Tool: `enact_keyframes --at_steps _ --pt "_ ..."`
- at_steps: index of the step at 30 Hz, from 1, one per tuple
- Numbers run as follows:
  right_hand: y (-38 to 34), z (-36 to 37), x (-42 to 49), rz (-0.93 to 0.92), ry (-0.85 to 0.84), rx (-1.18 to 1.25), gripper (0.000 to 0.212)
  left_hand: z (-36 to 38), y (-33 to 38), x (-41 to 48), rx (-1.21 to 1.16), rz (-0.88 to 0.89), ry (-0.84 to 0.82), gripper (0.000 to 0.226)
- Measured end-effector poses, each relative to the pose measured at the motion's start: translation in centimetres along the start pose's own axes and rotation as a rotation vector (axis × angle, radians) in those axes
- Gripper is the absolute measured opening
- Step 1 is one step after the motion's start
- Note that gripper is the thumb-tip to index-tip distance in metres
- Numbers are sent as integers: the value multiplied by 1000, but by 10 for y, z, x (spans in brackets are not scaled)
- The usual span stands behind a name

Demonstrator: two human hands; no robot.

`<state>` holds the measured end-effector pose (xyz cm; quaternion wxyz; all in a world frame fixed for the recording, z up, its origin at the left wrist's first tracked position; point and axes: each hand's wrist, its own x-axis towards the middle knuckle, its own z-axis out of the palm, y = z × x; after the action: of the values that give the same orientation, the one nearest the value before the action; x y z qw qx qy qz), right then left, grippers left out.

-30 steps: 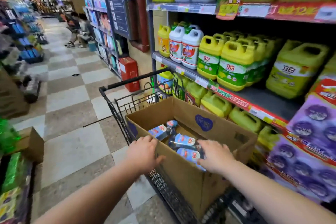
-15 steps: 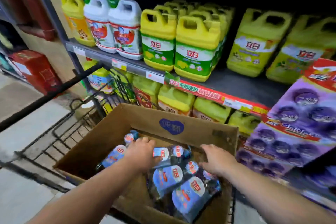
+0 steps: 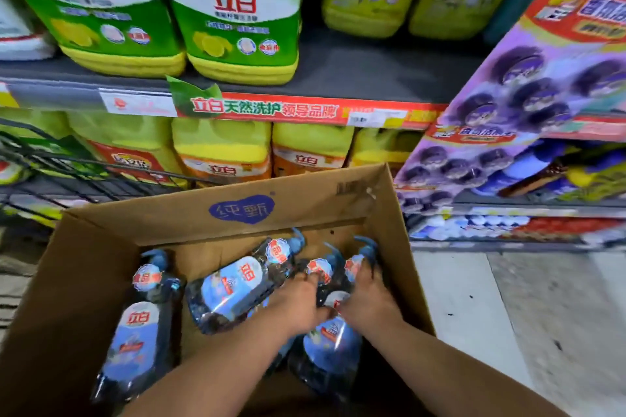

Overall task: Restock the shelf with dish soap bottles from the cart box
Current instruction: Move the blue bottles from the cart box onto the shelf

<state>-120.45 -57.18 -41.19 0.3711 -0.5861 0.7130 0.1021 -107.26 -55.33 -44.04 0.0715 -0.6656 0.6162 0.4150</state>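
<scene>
— Where are the dish soap bottles?
— All lie on their sides in the open brown cardboard box (image 3: 305, 206): dark clear plastic dish soap bottles (image 3: 237, 291) with blue pump tops and blue-and-white labels. One lies along the left wall, one slants across the middle, and the rest are by the right wall.
— And the hands?
— Both are down in the box's right part, thumbs touching. The left hand (image 3: 298, 303) curls its fingers over the neck of the right-side bottle (image 3: 320, 269). The right hand (image 3: 371, 298) grips the neighbouring bottle (image 3: 352, 266) just below its pump.
— The shelf?
— The dark shelf board (image 3: 366, 78) beyond the box carries yellow plastic jugs with green labels (image 3: 237, 20). Purple printed packs (image 3: 528, 78) stand at the right, and the black wire cart (image 3: 67, 173) shows at the left
</scene>
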Motion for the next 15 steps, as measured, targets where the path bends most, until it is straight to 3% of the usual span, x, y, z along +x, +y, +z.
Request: enact_keyframes --at_steps 5,10,15 --pt "2 23 -4 81 127 267 92 19 1 18 -185 67 -117 88" --pt "0 24 1 147 233 431 89 34 -10 21 -388 55 -135 66" --pt "4 27 6 198 323 652 70 38 -16 24 -444 17 -46 50"
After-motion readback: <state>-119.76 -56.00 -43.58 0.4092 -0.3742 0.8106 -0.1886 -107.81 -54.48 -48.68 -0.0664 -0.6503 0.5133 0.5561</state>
